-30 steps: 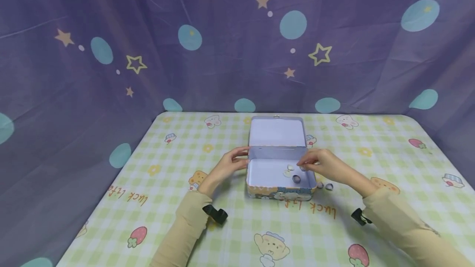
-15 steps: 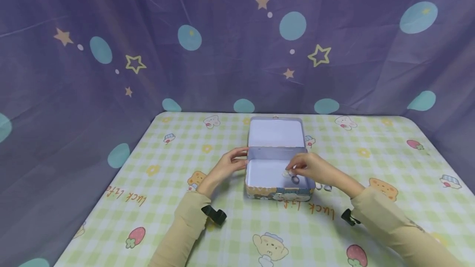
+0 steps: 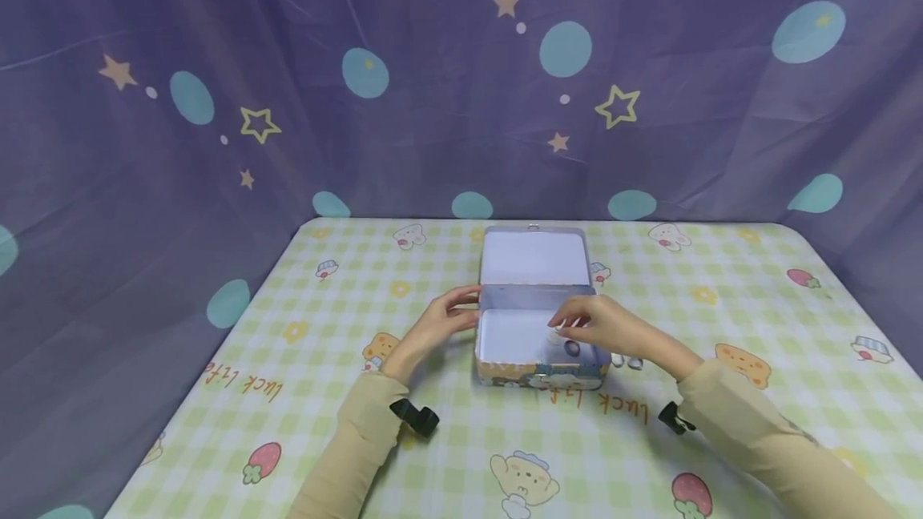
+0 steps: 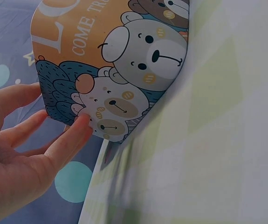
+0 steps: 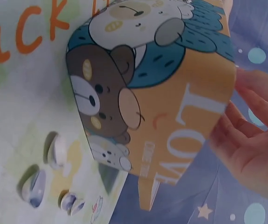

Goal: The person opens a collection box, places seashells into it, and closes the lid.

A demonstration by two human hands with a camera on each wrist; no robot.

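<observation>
A tin box (image 3: 541, 375) with cartoon bears on its outside stands with its lid (image 3: 535, 256) raised. The left hand (image 3: 436, 325) rests its fingertips on the box's left wall; in the left wrist view those fingers look spread and nearly straight. Over the right part of the box is the right hand (image 3: 604, 325), index finger and thumb pointing down close together. A pale seashell (image 3: 555, 337) lies right below these tips, and a darker seashell (image 3: 572, 348) lies nearer the front wall. The right wrist view hides the fingertips behind the box, so whether they pinch a shell is unclear.
Several small shells lie on the checked tablecloth (image 3: 447, 455) beside the box's right wall, among them a pale shell (image 5: 58, 151) and a bluish shell (image 5: 34, 186). A purple curtain (image 3: 433, 150) hangs behind the table's far edge.
The right hand has moved left and inward from the box's right wall, where its fingertips were at a shell, to over other shells inside. The left hand stays on the left wall.
</observation>
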